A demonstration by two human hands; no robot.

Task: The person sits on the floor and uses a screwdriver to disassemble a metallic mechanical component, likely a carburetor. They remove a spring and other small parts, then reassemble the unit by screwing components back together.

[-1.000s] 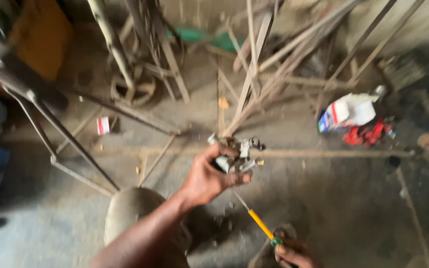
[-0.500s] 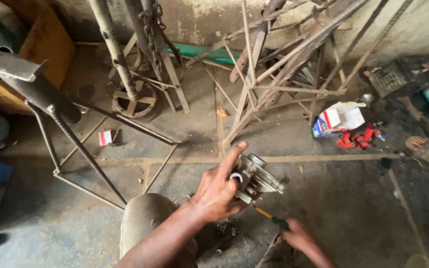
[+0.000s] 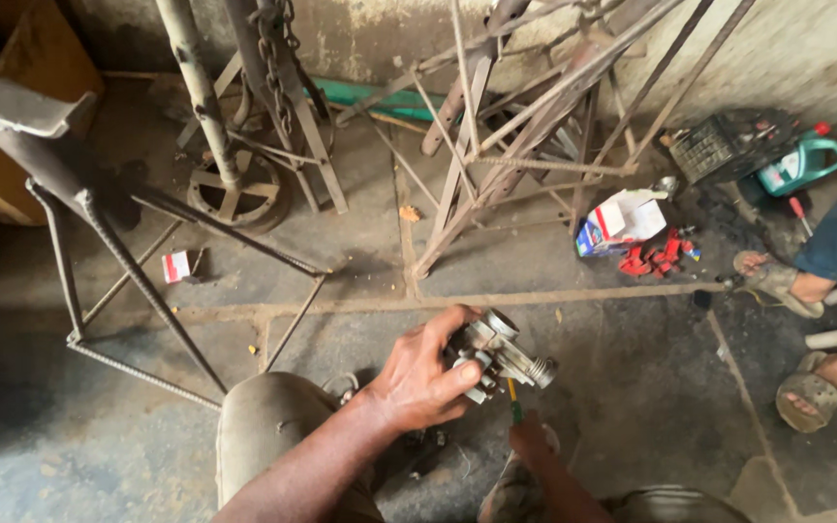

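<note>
The left hand (image 3: 428, 378) holds a small grey cast-metal engine part with a round bore and a threaded stub (image 3: 498, 355) up off the stained concrete floor (image 3: 612, 387), over the person's knees. Its fingers (image 3: 452, 324) are curled tightly around the near side of the part, thumb low, forefinger arched over the top, so the bore and the stub stick out to the right beyond the fingertips.

The right hand (image 3: 533, 441) sits just below and to the right, closed around a slim screwdriver with a yellow-green shaft (image 3: 512, 399) whose tip points up at the underside of the part.

My worry is the slip. The part is gripped on one side only, and the tool pushes from beneath; if the tip skates off the metal, it could jab the left palm or lever the part out of the hand, and a drop onto concrete might chip the casting or scatter small pieces into the grime.

Close behind stands a welded rebar frame (image 3: 138, 281), and a heap of rusty angle-iron trusses (image 3: 525, 145) leans against the wall. Another person's sandalled foot (image 3: 779, 281) rests at the right, near a torn white carton (image 3: 622, 221) and a green plastic jug (image 3: 806, 163).
</note>
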